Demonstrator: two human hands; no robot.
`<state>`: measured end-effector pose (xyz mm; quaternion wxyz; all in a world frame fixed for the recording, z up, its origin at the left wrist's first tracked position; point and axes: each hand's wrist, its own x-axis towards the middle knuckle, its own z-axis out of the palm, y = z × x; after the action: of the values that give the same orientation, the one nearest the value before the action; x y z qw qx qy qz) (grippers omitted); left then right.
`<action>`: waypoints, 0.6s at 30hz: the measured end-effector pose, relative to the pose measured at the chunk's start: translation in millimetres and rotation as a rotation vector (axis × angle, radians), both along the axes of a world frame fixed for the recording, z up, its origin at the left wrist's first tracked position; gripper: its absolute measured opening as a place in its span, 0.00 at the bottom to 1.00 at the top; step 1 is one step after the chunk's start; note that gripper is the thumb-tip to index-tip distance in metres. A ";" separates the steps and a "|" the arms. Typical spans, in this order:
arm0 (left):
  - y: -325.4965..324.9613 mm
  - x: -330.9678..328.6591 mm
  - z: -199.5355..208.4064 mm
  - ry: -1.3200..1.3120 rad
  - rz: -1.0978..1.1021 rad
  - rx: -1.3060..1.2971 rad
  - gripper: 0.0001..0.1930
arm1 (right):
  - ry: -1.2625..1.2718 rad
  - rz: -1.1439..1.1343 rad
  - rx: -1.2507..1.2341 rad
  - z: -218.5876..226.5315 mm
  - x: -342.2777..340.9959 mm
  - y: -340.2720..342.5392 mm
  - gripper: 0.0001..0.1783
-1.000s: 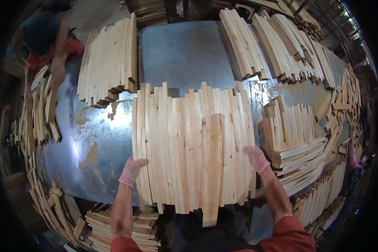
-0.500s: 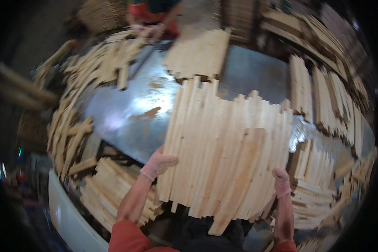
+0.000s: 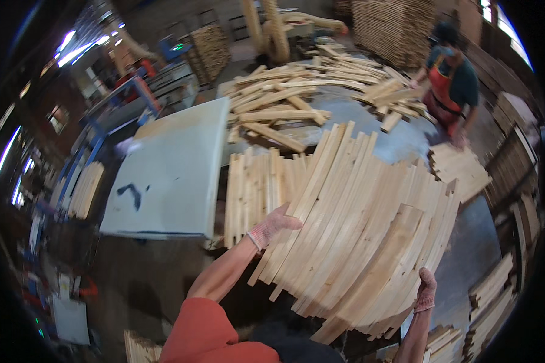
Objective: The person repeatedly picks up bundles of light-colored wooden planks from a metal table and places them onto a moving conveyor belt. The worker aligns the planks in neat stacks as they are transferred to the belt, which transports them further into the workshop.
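Observation:
Between my hands I carry a wide layer of pale wooden strips (image 3: 351,224) lying side by side, their ends uneven. One loose strip (image 3: 375,266) lies slantwise on top and juts out toward me. My left hand (image 3: 274,226), in a pinkish knit glove, clasps the layer's left edge with the thumb on top. At the right edge my gloved right hand (image 3: 427,289) is closed on the outer strips. Just left of the layer, a neat stack of similar strips (image 3: 254,187) sits partly behind my left hand. What lies directly under the carried layer is hidden.
A pale upright-edged panel table (image 3: 169,175) stands on the left. Loose strips (image 3: 278,100) are heaped across the metal table (image 3: 399,142) behind. A co-worker in a red apron (image 3: 445,91) stands far right, one hand by another strip panel (image 3: 460,169). More stacks (image 3: 493,284) line the right.
My view has swung left, bringing the pale panel table and the co-worker fully into sight. The layer of strips has come along in both hands, now tilted to the right.

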<state>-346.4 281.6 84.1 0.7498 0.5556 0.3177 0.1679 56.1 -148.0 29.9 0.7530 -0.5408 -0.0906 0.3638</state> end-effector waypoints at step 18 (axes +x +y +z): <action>7.8 -567.7 45.0 -0.067 0.746 -0.192 0.34 | -0.016 0.823 -0.256 85.6 -417.6 407.0 0.24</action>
<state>-914.1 289.4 129.1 0.6957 0.3233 0.4874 0.4170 -361.5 259.1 115.5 0.4713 -0.5515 -0.2584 0.6379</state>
